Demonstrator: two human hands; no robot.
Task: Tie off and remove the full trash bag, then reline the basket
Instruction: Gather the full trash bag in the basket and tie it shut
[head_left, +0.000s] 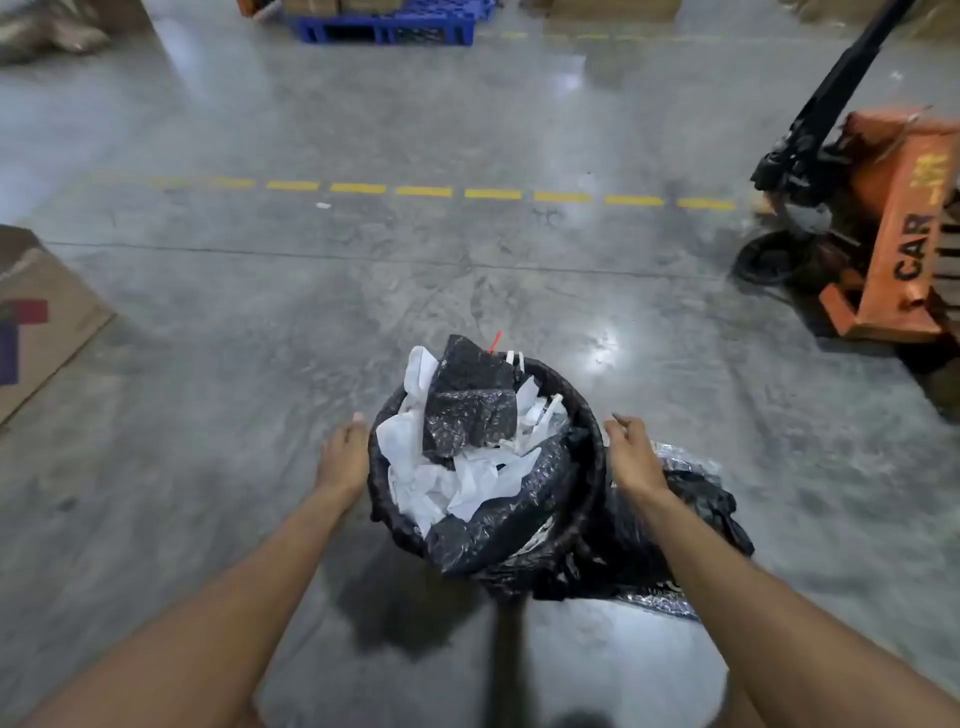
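Observation:
A round dark basket stands on the concrete floor, lined with a black trash bag whose edge folds over the rim. The bag is heaped with white paper and crumpled black plastic. My left hand rests against the basket's left rim, fingers together, holding nothing that I can make out. My right hand hovers by the right rim with fingers loosely apart and empty. A loose black plastic bag lies on the floor right of the basket, under my right forearm.
An orange pallet jack stands at the right. A cardboard box lies at the left edge. A blue pallet is far ahead, beyond a dashed yellow floor line.

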